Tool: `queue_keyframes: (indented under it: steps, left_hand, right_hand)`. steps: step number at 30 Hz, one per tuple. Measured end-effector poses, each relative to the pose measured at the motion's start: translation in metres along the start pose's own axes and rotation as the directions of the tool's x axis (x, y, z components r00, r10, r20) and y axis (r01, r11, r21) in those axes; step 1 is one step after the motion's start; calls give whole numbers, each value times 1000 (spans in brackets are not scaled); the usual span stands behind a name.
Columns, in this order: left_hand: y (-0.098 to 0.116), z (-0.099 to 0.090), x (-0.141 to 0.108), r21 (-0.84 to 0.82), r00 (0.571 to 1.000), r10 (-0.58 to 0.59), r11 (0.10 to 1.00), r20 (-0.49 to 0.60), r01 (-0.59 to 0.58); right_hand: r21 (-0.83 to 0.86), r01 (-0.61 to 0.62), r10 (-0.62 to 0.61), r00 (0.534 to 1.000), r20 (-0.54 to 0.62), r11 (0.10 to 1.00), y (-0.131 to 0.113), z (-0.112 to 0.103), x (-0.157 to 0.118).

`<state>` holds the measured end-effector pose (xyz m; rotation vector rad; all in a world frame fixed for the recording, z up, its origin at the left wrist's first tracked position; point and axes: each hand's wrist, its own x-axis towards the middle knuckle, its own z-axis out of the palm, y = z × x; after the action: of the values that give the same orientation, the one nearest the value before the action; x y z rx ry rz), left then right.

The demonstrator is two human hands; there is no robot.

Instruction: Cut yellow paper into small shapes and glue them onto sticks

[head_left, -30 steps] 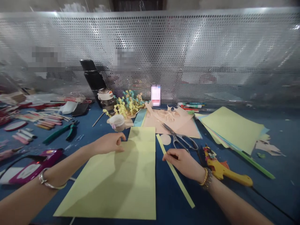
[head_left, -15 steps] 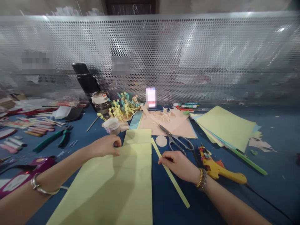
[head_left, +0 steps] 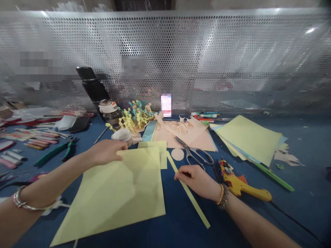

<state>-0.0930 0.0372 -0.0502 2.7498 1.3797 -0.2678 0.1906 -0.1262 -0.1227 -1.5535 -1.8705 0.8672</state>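
Note:
My left hand [head_left: 110, 152] pinches the far left edge of a large pale yellow paper sheet [head_left: 124, 193], which is lifted toward me at that edge. Under its far edge lies a smaller yellow paper piece [head_left: 163, 156]. To the right, my right hand [head_left: 198, 181] rests on the table with curled fingers closed on a narrow yellow paper strip [head_left: 196, 203] that slants toward me. Just beyond that hand are a cream paper circle [head_left: 178, 154] and grey-handled scissors [head_left: 192, 153].
A yellow glue gun [head_left: 243, 189] with a cord lies right of my right hand, near stacked coloured paper [head_left: 250, 137]. Green pliers [head_left: 55, 151] lie at left. Behind stand a white cup [head_left: 121, 136], a lidded jar [head_left: 110, 112], paper flowers [head_left: 137, 115] and a lit phone [head_left: 166, 105].
My left hand has drawn the large yellow sheet to the left and toward me, uncovering more of the smaller piece and the blue table. My right hand has stayed on the strip.

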Motion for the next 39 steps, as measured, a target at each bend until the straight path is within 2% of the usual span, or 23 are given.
queue_keyframes:
  steps: [1,3,4,5,7,8,10,12,14,16,21,24,27,31,34,39]
  left_hand:
    - [3,-2,-2,53,1000,-4,999,-14,5]
    - [15,-2,-7,155,984,-4,987,-176,32]
    - [26,0,-10,154,969,32,988,-247,7]
    - [39,3,-13,101,955,33,995,-294,-4]
    - [72,13,-19,-164,955,10,985,-298,-61]
    - [90,20,-21,-352,969,27,929,-244,-114]
    - [124,36,-22,-700,991,89,701,-101,-135]
    - [150,52,-20,-882,983,176,455,-44,-121]
    - [165,66,-16,-961,985,172,270,-19,-65]
    - [171,75,-11,-986,991,134,167,-10,-32]
    - [170,81,-9,-994,994,92,78,-67,-74]
    - [168,80,-10,-998,996,72,-6,-56,-55]
    - [164,81,-9,-990,1000,3,-141,-13,-13]
    - [160,83,-9,-943,996,-87,-333,5,-25]
    - [159,84,-10,-939,998,-55,-342,-1,-20]
    - [161,88,-11,-978,999,27,-206,-41,-35]
  right_hand:
    - [1,0,0,1000,-1,1000,0,0,0]
    - [-4,1,-1,1000,-2,1000,-1,-1,0]
    - [-9,2,-2,1000,0,1000,-1,-2,0]
    - [-14,5,-5,1000,-2,1000,-2,-2,0]
    - [-17,13,-13,1000,-4,1000,-2,-2,1]
    - [-19,16,-17,1000,-9,1000,-2,-2,1]
    - [-30,24,-24,999,-20,999,0,-1,1]
    - [-46,34,-35,999,-24,998,2,0,1]
    - [-52,45,-46,999,-15,998,4,0,0]
    - [-53,47,-47,999,-12,998,4,-1,-1]
    - [-70,48,-48,999,4,996,0,-3,-5]
    - [-57,32,-30,999,37,998,-2,-4,-6]
    - [-20,-14,15,998,55,1000,-2,-3,-6]
    - [18,-48,47,996,79,999,-3,1,-5]
    - [61,-69,66,996,55,996,-5,4,-4]
    - [130,-42,42,999,-2,991,-7,6,-3]
